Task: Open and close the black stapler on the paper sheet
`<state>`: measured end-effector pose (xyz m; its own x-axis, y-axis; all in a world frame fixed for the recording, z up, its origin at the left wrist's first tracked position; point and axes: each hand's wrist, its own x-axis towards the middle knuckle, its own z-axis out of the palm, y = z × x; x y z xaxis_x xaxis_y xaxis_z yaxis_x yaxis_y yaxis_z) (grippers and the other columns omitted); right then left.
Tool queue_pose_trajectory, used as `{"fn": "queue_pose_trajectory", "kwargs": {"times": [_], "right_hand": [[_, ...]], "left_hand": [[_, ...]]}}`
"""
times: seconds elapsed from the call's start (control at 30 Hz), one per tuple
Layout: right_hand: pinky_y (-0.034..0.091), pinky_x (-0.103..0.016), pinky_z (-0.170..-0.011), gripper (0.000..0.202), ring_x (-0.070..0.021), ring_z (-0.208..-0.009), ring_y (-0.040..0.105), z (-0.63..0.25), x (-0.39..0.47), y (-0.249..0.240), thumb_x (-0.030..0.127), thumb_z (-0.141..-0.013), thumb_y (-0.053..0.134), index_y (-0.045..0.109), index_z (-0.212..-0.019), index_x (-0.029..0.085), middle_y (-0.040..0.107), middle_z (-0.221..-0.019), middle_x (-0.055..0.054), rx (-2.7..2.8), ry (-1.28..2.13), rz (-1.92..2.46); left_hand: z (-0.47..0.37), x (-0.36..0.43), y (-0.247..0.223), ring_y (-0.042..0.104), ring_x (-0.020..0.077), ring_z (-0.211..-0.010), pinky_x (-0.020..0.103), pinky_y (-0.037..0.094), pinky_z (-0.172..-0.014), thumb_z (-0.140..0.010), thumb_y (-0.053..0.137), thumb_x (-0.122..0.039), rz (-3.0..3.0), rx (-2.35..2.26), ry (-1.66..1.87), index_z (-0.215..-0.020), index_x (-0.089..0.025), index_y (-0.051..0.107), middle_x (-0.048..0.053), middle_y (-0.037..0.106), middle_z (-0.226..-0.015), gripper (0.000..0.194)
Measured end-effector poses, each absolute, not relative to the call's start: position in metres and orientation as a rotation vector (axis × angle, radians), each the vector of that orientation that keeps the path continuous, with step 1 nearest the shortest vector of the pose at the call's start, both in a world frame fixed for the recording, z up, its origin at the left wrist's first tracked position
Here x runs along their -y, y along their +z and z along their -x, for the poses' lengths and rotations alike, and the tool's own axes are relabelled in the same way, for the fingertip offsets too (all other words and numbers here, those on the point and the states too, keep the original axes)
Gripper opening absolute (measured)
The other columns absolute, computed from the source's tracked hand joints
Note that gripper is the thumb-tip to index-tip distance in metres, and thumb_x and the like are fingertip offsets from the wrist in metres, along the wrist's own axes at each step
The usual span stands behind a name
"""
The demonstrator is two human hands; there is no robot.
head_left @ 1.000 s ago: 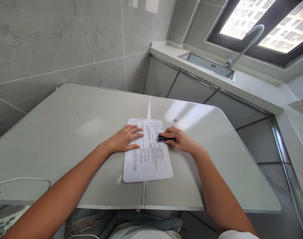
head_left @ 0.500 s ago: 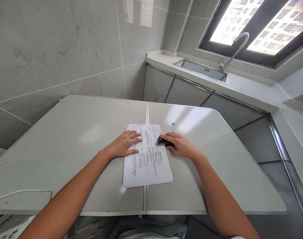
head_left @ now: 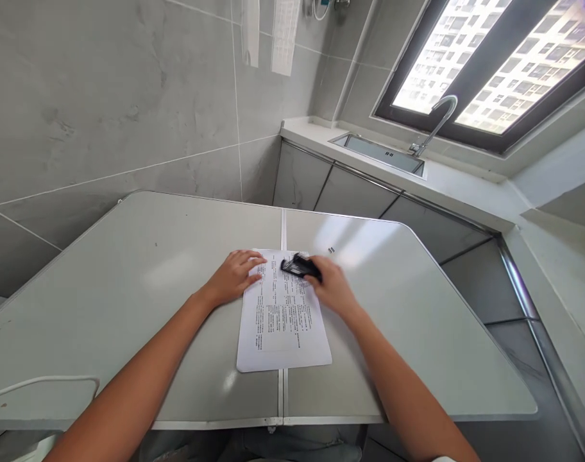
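Printed paper (head_left: 285,327) lies across the seam of a pale folding table (head_left: 186,237). My left hand (head_left: 235,276) rests on its upper left edge, fingers spread and holding nothing. A black stapler (head_left: 299,265) is in my right hand (head_left: 331,282), above the upper part of the paper, its front end pointing left and slightly blurred. Whether the stapler touches the paper cannot be made out. Small metal staple strips (head_left: 331,249) lie on the table beyond my right hand.
A white cable (head_left: 42,378) curves over the table's left front. Behind the table's far edge stand a grey tiled wall (head_left: 129,96) and a counter (head_left: 466,199) with a sink (head_left: 381,153) and a tap (head_left: 437,125) below a window.
My right hand has lifted the stapler off the paper's right edge and moved it left over the sheet. My left hand has shifted slightly left. The camera view has tilted a little.
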<state>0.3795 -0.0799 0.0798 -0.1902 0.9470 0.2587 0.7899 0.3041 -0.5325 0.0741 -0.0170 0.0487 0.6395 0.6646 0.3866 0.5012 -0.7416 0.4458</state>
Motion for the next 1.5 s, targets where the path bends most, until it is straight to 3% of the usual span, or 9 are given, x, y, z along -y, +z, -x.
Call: {"fn": "queue_pose_trajectory", "kwargs": {"times": [0.2,0.4,0.57,0.7,0.77,0.93,1.13,1.33,1.5], "right_hand": [[0.046,-0.034,-0.079,0.025,-0.0232,-0.096,0.056,-0.316,0.105,0.076,0.008,-0.085,0.058,0.059,-0.105,0.022,0.066,-0.102,-0.006,2.206,0.603,1.500],[0.049,-0.038,-0.087,0.028,-0.0238,-0.099,0.058,-0.375,0.132,0.068,0.010,-0.086,0.058,0.062,-0.110,0.025,0.065,-0.104,-0.005,2.133,0.641,1.537],[0.051,-0.041,-0.088,0.023,-0.0250,-0.099,0.062,-0.431,0.157,0.074,0.025,-0.093,0.058,0.066,-0.115,0.026,0.066,-0.109,-0.006,2.046,0.708,1.689],[0.053,-0.037,-0.087,0.047,-0.0243,-0.102,0.065,-0.467,0.141,0.089,0.045,-0.086,0.071,0.064,-0.130,0.029,0.069,-0.118,-0.007,2.057,0.987,1.583],[0.052,-0.033,-0.085,0.044,-0.0225,-0.097,0.066,-0.489,0.117,0.089,0.052,-0.090,0.064,0.068,-0.125,0.026,0.072,-0.112,-0.007,1.907,0.991,1.582],[0.040,-0.030,-0.066,0.041,-0.0201,-0.069,0.059,-0.531,0.051,0.051,0.050,-0.091,0.053,0.064,-0.066,0.020,0.067,-0.069,-0.006,1.497,0.323,2.114],[0.028,-0.028,-0.060,0.031,-0.0180,-0.066,0.052,-0.536,0.035,0.015,0.041,-0.090,0.050,0.066,-0.072,0.022,0.067,-0.073,-0.006,1.537,0.012,2.322],[0.029,-0.028,-0.059,0.031,-0.0178,-0.064,0.051,-0.539,0.036,0.017,0.040,-0.090,0.053,0.061,-0.068,0.022,0.066,-0.071,-0.005,1.523,0.030,2.287],[0.047,-0.033,-0.073,0.034,-0.0206,-0.076,0.062,-0.512,0.042,0.029,0.042,-0.098,0.050,0.067,-0.078,0.021,0.071,-0.084,-0.008,1.709,0.001,1.803]], "left_hand": [[-0.053,0.004,0.049,0.060,0.0228,-0.101,0.038,0.047,-0.090,-0.105,0.046,-0.035,-2.121,-1.284,1.239,-0.104,-0.022,0.070,0.008,0.064,-0.105,0.027],[-0.052,0.001,0.047,0.057,0.0186,-0.086,0.031,0.044,-0.077,-0.103,0.049,-0.037,-1.889,-1.291,1.313,-0.090,-0.020,0.070,0.006,0.062,-0.098,0.030],[-0.045,-0.007,0.039,0.042,0.0150,-0.063,0.029,0.035,-0.063,-0.100,0.052,-0.042,-1.635,-1.161,1.250,-0.060,-0.019,0.057,0.002,0.048,-0.065,0.047],[-0.039,-0.010,0.037,0.032,0.0128,-0.055,0.029,0.028,-0.056,-0.098,0.057,-0.047,-1.480,-1.059,1.130,-0.055,-0.018,0.056,0.000,0.040,-0.055,0.052],[-0.039,-0.010,0.037,0.028,0.0120,-0.053,0.028,0.025,-0.054,-0.097,0.058,-0.049,-1.460,-1.031,1.116,-0.052,-0.018,0.050,-0.001,0.036,-0.054,0.055],[-0.038,-0.011,0.035,0.024,0.0111,-0.052,0.026,0.020,-0.052,-0.099,0.052,-0.054,-1.412,-1.028,1.127,-0.064,-0.017,0.058,-0.004,0.029,-0.054,0.051],[-0.037,-0.014,0.032,0.023,0.0110,-0.052,0.023,0.020,-0.051,-0.099,0.055,-0.045,-1.302,-0.992,1.154,-0.103,-0.021,0.064,-0.008,0.024,-0.058,0.026],[-0.036,-0.018,0.029,0.020,0.0107,-0.051,0.023,0.017,-0.050,-0.095,0.055,-0.040,-1.275,-1.019,1.155,-0.093,-0.021,0.063,-0.007,0.023,-0.059,0.021],[-0.038,-0.017,0.030,0.021,0.0111,-0.052,0.024,0.019,-0.051,-0.094,0.055,-0.037,-1.301,-1.034,1.130,-0.092,-0.021,0.064,-0.007,0.024,-0.057,0.019]]}}
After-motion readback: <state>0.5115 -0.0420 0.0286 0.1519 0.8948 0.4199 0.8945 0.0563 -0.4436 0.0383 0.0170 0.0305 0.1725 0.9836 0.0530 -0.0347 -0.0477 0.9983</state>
